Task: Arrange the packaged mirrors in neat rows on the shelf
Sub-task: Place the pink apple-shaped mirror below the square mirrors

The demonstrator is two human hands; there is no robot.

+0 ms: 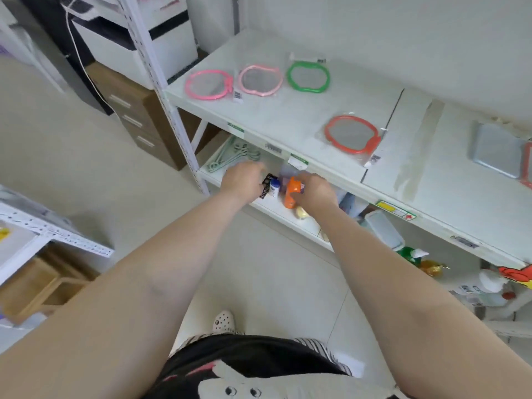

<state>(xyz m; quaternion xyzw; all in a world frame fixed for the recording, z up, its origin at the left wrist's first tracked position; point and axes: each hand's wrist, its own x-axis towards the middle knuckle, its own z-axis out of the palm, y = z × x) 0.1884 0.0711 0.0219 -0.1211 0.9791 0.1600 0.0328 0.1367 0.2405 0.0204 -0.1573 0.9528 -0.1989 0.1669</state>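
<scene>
Under the top shelf (288,119), where four mirrors (308,76) lie, your left hand (244,180) and right hand (312,188) reach apart among lower-shelf clutter, grips unclear; lift the orange packet (291,194) cleanly and place it beside the red mirror (351,135).

- Bright, even, soft light; shadows faint.
- Overall soft, slightly blurred; both hands (244,180) smeared.
- Wide-angle bending of the shelf (288,119) edges.
</scene>
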